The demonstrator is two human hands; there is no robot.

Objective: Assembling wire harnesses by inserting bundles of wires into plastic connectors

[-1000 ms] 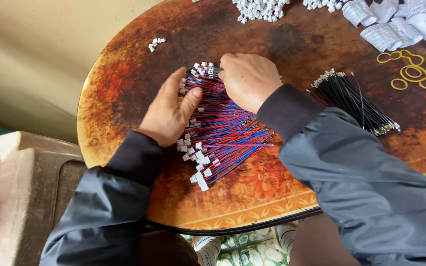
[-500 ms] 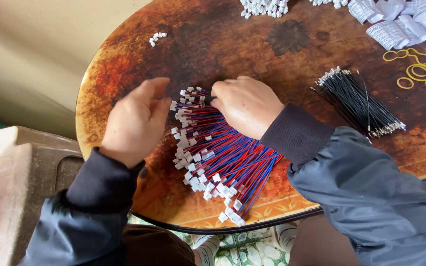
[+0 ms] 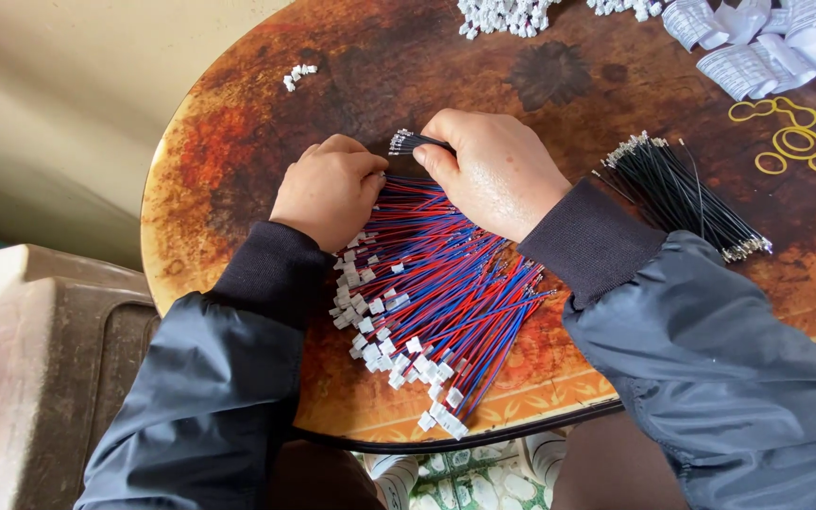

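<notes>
- Left hand (image 3: 330, 189): curled into a loose fist, resting on the far end of the red and blue wires (image 3: 432, 283). Whether the fingers actually pinch any wire, I cannot tell; they are tucked under. Half a second ago this hand was lifted and spread open, left of the pile; now it is down and closed against it.
- Right hand (image 3: 495, 170): closed tight around a small bunch of black wires (image 3: 413, 142), whose bare tips stick out to the left past the thumb. In both earlier frames it lay flat on the red and blue pile with nothing black showing in it.
- The two hands now sit close together, knuckles nearly touching; before, they were apart.
- Red and blue wires: fanned out on the round brown table (image 3: 238, 142), from under both hands toward the near edge, white plugs (image 3: 380, 331) along the left and near side. The fan reads wider and more spread than a second ago.
- Larger bundle of black wires (image 3: 682, 194): lies to the right of the right sleeve, unchanged in place.
- Yellow rubber bands (image 3: 790, 142): far right, unmoved.
- White paper strips (image 3: 757, 47) and a heap of loose white plugs (image 3: 507, 14): along the far edge, as before.
- A few stray white plugs (image 3: 297, 74) sit alone at far left.
</notes>
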